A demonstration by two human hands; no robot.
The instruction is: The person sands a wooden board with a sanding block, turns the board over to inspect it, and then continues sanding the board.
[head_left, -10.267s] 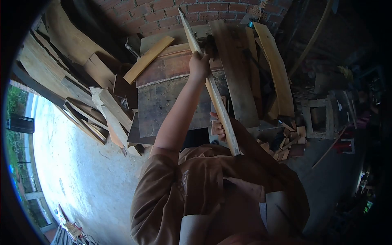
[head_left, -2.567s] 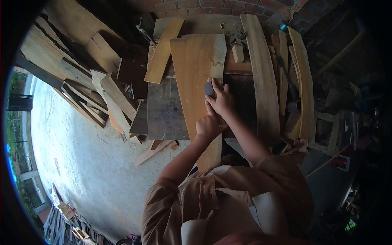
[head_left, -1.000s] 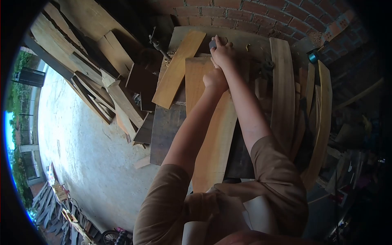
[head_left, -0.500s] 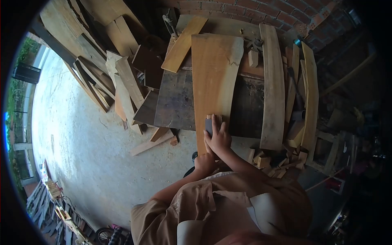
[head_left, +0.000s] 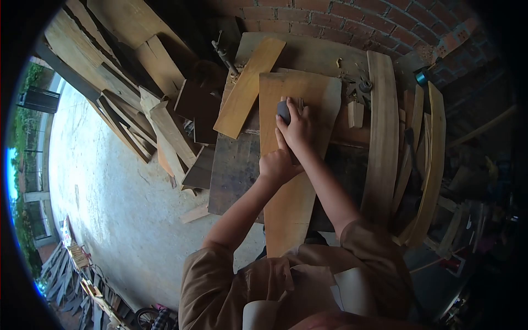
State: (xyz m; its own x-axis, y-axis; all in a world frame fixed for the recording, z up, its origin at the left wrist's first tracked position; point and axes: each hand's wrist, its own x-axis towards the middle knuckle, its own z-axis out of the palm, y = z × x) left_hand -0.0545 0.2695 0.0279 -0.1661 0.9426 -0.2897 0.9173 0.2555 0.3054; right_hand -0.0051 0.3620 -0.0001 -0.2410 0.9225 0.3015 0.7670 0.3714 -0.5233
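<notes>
My right hand [head_left: 297, 131] is closed over a dark grey, block-shaped hand tool [head_left: 283, 112], pressing it onto a wide wooden board [head_left: 289, 206]. Fingers cover much of the tool, so its exact kind cannot be made out. Just behind it, my left hand [head_left: 276, 166] is curled at the tool's rear end, one digit stretched forward along it. The board lies lengthwise on a dark-topped workbench [head_left: 234, 176], and its near end reaches toward my body. Both hands are over the far half of the board.
A narrower yellowish board [head_left: 250, 88] lies slanted at the left. On the right is a long plank [head_left: 382, 126], with a small wood block [head_left: 355, 114] beside it. A brick wall [head_left: 335, 22] stands behind the bench. Stacked boards [head_left: 165, 124] lean at the left.
Both hands and the grey tool have slid forward along the board, away from my body, and my arms are stretched farther out. The camera view has shifted as well.
</notes>
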